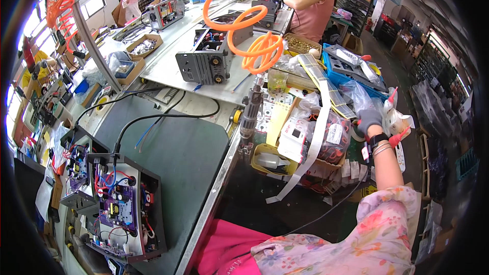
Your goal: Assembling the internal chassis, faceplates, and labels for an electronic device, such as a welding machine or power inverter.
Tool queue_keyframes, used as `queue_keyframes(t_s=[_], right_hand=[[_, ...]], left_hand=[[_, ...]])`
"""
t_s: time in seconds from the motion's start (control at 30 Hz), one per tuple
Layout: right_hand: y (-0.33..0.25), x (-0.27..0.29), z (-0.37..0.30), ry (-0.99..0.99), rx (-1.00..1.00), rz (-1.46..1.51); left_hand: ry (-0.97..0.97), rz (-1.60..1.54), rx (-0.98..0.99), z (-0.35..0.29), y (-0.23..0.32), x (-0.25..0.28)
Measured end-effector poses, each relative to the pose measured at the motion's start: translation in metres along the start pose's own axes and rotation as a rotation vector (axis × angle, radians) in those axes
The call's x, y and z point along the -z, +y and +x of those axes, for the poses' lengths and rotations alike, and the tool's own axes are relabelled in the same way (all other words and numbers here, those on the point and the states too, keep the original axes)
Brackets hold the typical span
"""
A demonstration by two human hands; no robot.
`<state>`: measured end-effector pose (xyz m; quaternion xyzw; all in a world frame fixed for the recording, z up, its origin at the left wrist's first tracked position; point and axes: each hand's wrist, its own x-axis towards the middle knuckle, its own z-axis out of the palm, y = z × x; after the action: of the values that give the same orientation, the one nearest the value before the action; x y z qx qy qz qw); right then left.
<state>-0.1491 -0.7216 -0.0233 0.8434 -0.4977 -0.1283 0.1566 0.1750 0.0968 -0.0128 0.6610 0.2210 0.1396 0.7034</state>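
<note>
My right hand (369,120), in a dark grey glove, reaches out to the right beside a clear plastic bag (355,94). Its fingers point away from me and blend into the bag, so whether they grip anything is unclear. Close by stand white bottles with red nozzle tips (399,137). My left hand is outside the picture. On the green work mat to the left lies an opened electronic unit (119,209) with a purple circuit board and a black cable (116,145). A second opened unit (77,165) is just beyond it.
An orange coiled hose (262,53) hangs over the line, with a metal power screwdriver (250,114) below it. A yellow bin (273,160), a blue crate (331,74) and bagged parts (333,135) crowd the right. A dark-cased unit (204,63) stands ahead; a co-worker (313,10) is beyond.
</note>
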Motion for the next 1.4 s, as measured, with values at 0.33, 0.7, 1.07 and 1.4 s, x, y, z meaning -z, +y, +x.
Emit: queue_keyframes(t_s=[0.33, 0.7, 1.07, 1.4], right_hand=[[0.02, -0.049, 0.003, 0.424, 0.181, 0.288], [-0.273, 0.163, -0.273, 0.602, 1.38, 1.186], [-0.422, 0.105, -0.381, -0.27, 1.667, 1.092], [-0.42, 0.116, -0.355, 0.1, 1.639, 1.215]], left_hand=[[-0.846, -0.121, -0.002, 0.057, -0.042, 0.073], [0.065, 0.578, -0.476, 0.087, -0.045, 0.02], [-0.108, 0.635, -0.45, 0.119, -0.055, -0.013], [-0.149, 0.501, -0.317, 0.099, -0.053, -0.027]])
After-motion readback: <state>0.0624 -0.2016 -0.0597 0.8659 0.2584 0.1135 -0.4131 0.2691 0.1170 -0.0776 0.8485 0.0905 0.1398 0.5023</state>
